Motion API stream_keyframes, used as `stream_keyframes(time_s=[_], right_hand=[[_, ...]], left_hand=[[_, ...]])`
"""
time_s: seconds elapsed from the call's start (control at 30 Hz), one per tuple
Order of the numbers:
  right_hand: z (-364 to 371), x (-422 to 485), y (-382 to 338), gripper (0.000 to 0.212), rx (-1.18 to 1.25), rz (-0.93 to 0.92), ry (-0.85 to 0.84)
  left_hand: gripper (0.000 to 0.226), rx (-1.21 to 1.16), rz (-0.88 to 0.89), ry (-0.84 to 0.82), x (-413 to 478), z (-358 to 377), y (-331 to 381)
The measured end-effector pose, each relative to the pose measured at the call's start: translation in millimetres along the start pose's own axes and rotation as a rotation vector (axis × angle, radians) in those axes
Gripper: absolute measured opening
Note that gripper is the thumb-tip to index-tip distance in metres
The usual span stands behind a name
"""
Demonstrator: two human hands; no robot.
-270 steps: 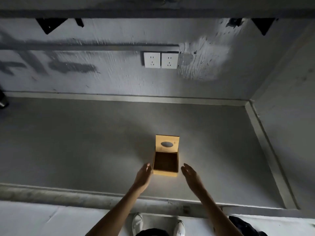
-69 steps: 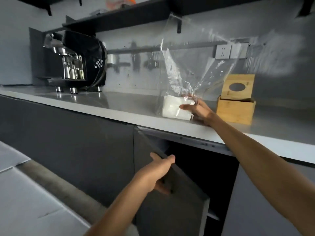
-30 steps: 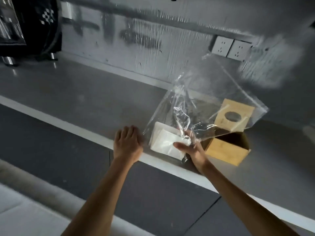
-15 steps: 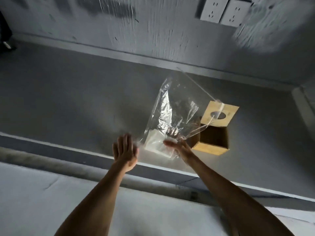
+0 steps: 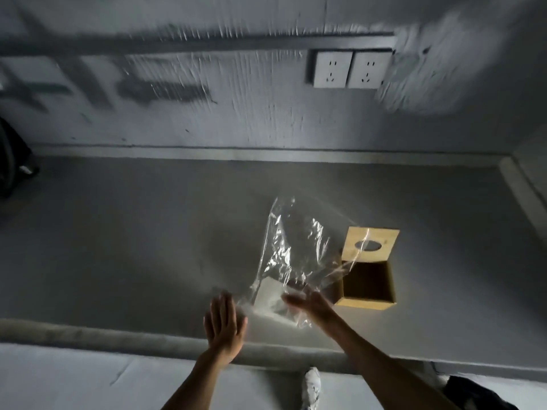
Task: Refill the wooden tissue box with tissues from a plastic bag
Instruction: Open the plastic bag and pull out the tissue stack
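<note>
A clear plastic bag (image 5: 291, 250) stands crumpled on the grey counter (image 5: 133, 247), with a white stack of tissues (image 5: 268, 295) at its bottom. My right hand (image 5: 310, 301) grips the bag low down, beside the tissues. My left hand (image 5: 223, 321) is flat and open at the bag's lower left corner, fingers spread, holding nothing. The wooden tissue box (image 5: 367, 284) sits just right of the bag, empty inside, its lid (image 5: 370, 245) with an oval hole tilted up at the back. The bag's edge overlaps the lid.
Two white wall sockets (image 5: 349, 69) sit on the grey wall behind the counter. A dark machine (image 5: 11, 167) shows at the far left edge. The counter's front edge (image 5: 118, 332) runs below my hands. A white shoe (image 5: 310, 386) is on the floor.
The view has tilted up and steadied over the counter. My left hand has come closer to the bag's lower left corner. My right hand keeps its grip on the bag.
</note>
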State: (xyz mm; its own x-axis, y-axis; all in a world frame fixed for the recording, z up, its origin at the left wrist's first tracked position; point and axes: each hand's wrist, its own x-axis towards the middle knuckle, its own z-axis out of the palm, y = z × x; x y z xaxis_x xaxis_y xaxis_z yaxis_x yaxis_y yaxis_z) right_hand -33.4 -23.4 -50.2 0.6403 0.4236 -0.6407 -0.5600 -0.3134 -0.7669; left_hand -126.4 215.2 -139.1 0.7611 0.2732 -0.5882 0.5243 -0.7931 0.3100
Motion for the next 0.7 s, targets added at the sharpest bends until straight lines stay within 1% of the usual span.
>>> stream_keyframes(time_s=[0.03, 0.07, 0.1, 0.13, 0.17, 0.2, 0.23, 0.27, 0.3, 0.33, 0.37, 0.4, 0.43, 0.47, 0.53, 0.57, 0.63, 0.7], right_hand=[[-2.3, 0.8, -4.9, 0.035, -0.005, -0.011, -0.017], [-4.5, -1.4, -10.9, 0.047, -0.008, -0.01, -0.031], [-6.7, -5.3, -15.6, 0.056, 0.001, -0.033, -0.037], [-9.0, -8.5, -21.7, 0.063, -0.008, -0.029, -0.036], [-12.3, -11.2, -26.8, 0.067, -0.023, -0.021, -0.039], [-13.9, -16.8, -33.9, 0.07, -0.036, -0.033, -0.05], [-15.0, -23.3, -41.8, 0.073, -0.065, -0.054, -0.066], [-15.7, -30.9, -51.6, 0.075, -0.109, -0.07, -0.085], [-17.5, -37.7, -61.5, 0.076, -0.146, -0.083, -0.117], [-18.9, -44.5, -73.5, 0.072, -0.162, -0.092, -0.148], [-20.8, -49.4, -85.9, 0.064, -0.169, -0.11, -0.166], [-23.0, -55.3, -98.6, 0.055, -0.176, -0.125, -0.178], [-22.1, -64.1, -112.6, 0.048, -0.159, -0.138, -0.177], [-21.1, -68.9, -123.1, 0.044, -0.119, -0.161, -0.168], [-21.1, -75.6, -138.5, 0.041, -0.042, -0.239, -0.086], [-17.7, -80.6, -149.0, 0.043, -0.002, -0.282, -0.02], [-14.4, -82.9, -158.6, 0.052, -0.005, -0.353, 0.151], [-9.8, -85.2, -160.9, 0.045, 0.059, -0.473, 0.241]], left_hand=[[0.097, 0.021, 0.017, 0.057, 0.4, -10.6, 9.0], [0.098, -0.002, -0.001, 0.066, -5.3, -20.1, 14.0], [0.091, -0.113, -0.032, 0.044, -12.0, -31.9, 20.3], [0.081, -0.28, -0.06, 0.007, -17.3, -44.7, 31.1], [0.076, -0.462, -0.061, 0.007, -23.2, -62.6, 44.4], [0.074, -0.685, -0.042, 0.02, -29.0, -81.9, 55.9], [0.075, -0.888, 0.014, 0.034, -38.4, -104.7, 62.0], [0.079, -0.976, 0.094, 0.087, -40.8, -120.2, 63.5], [0.09, -1.017, 0.155, 0.059, -46.8, -136.3, 67.9], [0.097, -1.042, 0.214, -0.027, -54.1, -151.1, 76.7], [0.096, -1.039, 0.28, -0.106, -60.2, -164.7, 85.9], [0.09, -1.027, 0.337, -0.148, -64.9, -175.0, 93.8], [0.085, -1.027, 0.377, -0.135, -67.9, -185.1, 99.5], [0.085, -1.048, 0.409, -0.077, -67.5, -196.3, 103.7], [0.088, -1.152, 0.408, 0.041, -64.2, -215.1, 113.7], [0.087, -1.198, 0.41, 0.066, -60.5, -224.7, 115.7], [0.081, -1.28, 0.414, 0.066, -55.5, -237.8, 118.1], [0.078, -1.284, 0.429, 0.042, -47.8, -248.2, 119.1]])
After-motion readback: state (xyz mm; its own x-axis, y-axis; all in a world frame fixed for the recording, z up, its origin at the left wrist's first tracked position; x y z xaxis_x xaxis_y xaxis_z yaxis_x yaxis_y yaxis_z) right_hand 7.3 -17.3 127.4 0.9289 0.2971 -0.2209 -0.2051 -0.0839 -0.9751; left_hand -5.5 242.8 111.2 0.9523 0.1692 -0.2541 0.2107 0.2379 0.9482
